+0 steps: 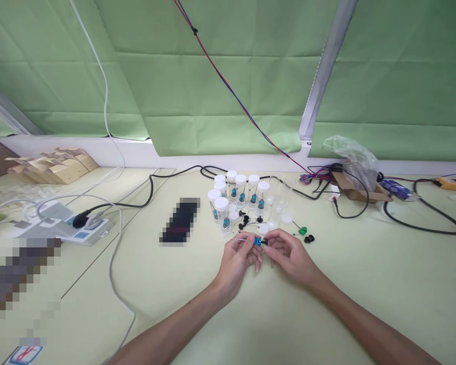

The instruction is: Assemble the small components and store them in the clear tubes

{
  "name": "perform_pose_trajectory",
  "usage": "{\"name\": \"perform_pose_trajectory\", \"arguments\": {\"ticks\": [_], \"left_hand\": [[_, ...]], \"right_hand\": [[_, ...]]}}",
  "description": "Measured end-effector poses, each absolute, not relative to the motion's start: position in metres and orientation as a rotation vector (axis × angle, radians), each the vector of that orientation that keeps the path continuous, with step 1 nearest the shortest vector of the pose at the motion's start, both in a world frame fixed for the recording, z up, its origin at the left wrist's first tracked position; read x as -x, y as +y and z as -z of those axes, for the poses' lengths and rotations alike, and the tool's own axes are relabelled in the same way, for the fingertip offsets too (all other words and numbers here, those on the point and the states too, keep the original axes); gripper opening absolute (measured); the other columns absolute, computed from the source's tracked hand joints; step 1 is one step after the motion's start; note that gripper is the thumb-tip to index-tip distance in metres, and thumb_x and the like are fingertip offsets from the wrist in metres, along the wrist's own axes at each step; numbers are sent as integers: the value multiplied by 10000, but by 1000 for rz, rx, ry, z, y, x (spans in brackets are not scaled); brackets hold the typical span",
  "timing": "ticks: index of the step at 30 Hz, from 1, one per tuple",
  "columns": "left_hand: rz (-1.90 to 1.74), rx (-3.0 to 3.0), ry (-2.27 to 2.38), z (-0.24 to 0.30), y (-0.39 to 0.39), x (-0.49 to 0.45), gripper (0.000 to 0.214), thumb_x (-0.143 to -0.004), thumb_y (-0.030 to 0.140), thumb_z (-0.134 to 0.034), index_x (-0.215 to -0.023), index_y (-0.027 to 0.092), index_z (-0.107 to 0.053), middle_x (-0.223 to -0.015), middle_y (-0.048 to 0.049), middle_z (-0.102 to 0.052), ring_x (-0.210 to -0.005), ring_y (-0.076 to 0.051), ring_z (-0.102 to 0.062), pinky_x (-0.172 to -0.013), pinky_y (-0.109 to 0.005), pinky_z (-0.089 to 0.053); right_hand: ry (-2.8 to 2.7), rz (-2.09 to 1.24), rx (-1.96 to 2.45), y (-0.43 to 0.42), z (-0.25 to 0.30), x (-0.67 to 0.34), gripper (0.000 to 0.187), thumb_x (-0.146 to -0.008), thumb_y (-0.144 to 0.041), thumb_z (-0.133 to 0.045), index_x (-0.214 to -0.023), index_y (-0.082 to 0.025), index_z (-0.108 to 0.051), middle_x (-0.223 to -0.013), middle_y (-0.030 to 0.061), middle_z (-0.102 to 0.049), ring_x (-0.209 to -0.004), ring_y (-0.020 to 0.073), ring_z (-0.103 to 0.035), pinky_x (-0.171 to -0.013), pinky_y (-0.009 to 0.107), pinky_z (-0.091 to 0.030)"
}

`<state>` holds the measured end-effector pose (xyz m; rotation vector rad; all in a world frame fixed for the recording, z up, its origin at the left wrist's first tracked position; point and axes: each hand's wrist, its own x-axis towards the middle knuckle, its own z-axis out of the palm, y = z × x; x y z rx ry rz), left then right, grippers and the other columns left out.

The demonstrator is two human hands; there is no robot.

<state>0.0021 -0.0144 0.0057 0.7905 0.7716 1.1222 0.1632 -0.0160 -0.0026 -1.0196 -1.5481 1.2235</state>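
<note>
Pinched in my left hand [237, 261] is a small blue plastic part [257, 242] with a thin metal rod pointing left. My right hand [289, 253] grips a small black piece [265, 242] at the blue part's right end; whether the two are joined I cannot tell. Just beyond my hands stand several clear tubes with white caps [221, 204], blue parts inside them. Loose black pieces [245, 221] and white caps [287, 219] lie among the tubes. To the right of my right hand are a green part [302, 230] with a rod and some black pieces [309, 239].
A power strip [87, 234] with plugs and white cables lies on the left. A blurred dark rectangle [180, 221] is left of the tubes. Wooden pieces [57, 165] are stacked at the back left. An open cardboard box [359, 190], black cables and a plastic bag [359, 162] sit back right.
</note>
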Motion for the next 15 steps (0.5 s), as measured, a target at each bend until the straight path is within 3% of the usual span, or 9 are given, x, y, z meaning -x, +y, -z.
{"name": "perform_pose_trajectory", "arguments": {"ticks": [9, 15], "left_hand": [[-1109, -801, 770, -3, -15, -3, 285, -768, 406, -690, -812, 133, -620, -626, -12, -582, -494, -110, -542, -422, -215, -412], [-1083, -835, 763, 1, -15, -2, 273, -807, 398, -652, -830, 129, -616, -644, -17, -583, -514, -111, -543, -431, -217, -416]], "right_hand": [[-1605, -1195, 1035, -15, 6, -163, 232, -867, -418, -585, -908, -189, -583, -777, 27, -611, -664, 147, -570, -580, 252, -475], [-1660, -1191, 1050, -16, 4, -165, 302, -910, -427, -512, -734, -184, -547, -570, -31, -480, -498, 107, -424, -492, 233, -362]]}}
